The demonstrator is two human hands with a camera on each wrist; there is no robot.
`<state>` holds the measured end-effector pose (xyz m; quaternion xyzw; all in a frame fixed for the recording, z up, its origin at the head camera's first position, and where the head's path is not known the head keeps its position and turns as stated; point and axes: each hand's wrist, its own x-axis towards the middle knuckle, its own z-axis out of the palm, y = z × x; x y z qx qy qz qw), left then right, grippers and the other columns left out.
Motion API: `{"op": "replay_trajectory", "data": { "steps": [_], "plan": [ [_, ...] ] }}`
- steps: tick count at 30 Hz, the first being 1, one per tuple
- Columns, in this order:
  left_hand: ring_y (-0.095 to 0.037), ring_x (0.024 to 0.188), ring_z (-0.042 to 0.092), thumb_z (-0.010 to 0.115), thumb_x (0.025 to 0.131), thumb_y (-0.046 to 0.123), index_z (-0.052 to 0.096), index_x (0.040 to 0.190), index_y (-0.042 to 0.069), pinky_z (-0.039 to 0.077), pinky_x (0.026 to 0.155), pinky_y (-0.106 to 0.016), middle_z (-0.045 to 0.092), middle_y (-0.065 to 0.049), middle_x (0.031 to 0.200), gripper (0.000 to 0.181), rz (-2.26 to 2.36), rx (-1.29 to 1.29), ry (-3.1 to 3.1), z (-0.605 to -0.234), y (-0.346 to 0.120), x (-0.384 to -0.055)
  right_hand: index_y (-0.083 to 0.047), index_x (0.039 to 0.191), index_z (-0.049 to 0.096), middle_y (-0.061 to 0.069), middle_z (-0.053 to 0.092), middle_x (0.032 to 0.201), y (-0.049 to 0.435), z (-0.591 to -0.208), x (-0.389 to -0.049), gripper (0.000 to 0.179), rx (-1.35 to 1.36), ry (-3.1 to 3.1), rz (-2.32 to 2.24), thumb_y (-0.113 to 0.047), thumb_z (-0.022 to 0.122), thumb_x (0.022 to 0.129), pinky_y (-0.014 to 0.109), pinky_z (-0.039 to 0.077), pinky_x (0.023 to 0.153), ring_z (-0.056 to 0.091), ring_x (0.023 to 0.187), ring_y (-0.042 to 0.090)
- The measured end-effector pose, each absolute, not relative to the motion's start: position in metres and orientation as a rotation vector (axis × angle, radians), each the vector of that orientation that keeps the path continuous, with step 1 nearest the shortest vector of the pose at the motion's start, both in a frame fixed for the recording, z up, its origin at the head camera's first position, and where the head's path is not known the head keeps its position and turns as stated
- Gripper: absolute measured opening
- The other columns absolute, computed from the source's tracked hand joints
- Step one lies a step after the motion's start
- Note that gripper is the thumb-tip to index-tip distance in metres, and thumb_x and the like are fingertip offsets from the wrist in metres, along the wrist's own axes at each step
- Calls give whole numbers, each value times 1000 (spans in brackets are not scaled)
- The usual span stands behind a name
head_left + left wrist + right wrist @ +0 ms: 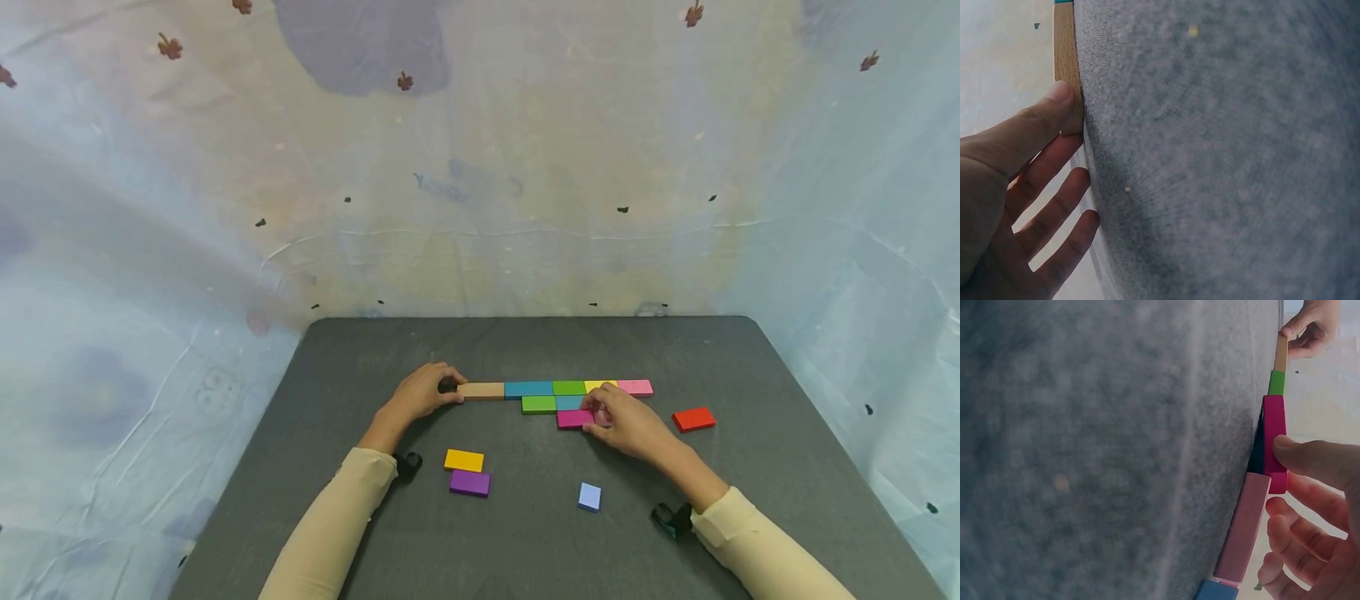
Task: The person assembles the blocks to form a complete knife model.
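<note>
Right hand [626, 421] pinches the magenta block [574, 418], thumb on its right end, fingers curled over the far side. Block lies flat on the grey table [525, 542], just below the coloured row (under a teal piece). Left hand [423, 392], fingers relaxed and apart, thumb pressing the left end of the wooden block [481, 390].
</note>
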<state>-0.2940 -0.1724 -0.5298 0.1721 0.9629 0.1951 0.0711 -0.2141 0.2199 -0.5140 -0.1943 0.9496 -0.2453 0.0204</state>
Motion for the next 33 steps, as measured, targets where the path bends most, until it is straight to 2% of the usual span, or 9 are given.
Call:
{"op": "replay_trajectory", "data": {
  "steps": [5, 33],
  "plan": [
    [-23, 119, 65, 83, 96, 37, 78, 126, 26, 52, 107, -53, 72, 3, 123, 33, 587, 524, 2897, -530, -173, -294, -10, 115, 74, 3, 65, 111, 220, -515, -215, 29, -619, 2951, -747, -19, 88, 91, 37, 53, 77, 57, 90, 17],
    [-24, 119, 65, 82, 96, 37, 78, 126, 26, 52, 107, -54, 72, 3, 120, 32, 570, 545, 2899, -530, -173, -294, -10, 107, 72, 3, 58, 103, 220, -516, -218, 26, -641, 2956, -755, -17, 90, 90, 33, 53, 75, 57, 90, 17]
  ]
}}
